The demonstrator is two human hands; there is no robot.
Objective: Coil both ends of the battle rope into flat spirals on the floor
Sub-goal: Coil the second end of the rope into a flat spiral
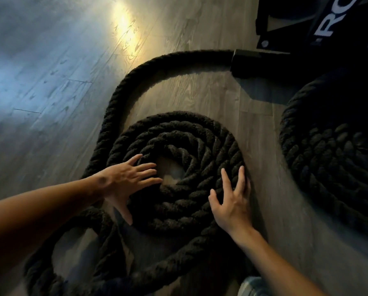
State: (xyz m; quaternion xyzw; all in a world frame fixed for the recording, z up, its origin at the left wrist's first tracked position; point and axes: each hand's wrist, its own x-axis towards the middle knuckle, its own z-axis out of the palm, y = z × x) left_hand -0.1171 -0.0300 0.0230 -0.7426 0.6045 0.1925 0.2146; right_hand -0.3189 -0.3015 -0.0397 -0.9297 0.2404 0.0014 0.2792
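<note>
A thick black battle rope lies on the wood floor. One end forms a flat spiral (178, 201) in the middle, with a small gap of bare floor at its centre. My left hand (125, 180) rests flat on the spiral's left side, fingers spread and reaching toward the centre. My right hand (232, 201) presses on the spiral's right outer rim, fingers apart. A second, tighter spiral (332, 165) lies at the right in shadow. Loose rope (119, 99) arcs from the spiral's left up toward the top right, and another loose loop (50, 263) lies at the bottom left.
A black equipment frame foot (260, 63) stands at the top right, with the rope running to it, below a dark panel with white letters (337, 22). Grey wood floor (50, 71) stretches to the left. A bit of blue denim (253, 287) shows at the bottom edge.
</note>
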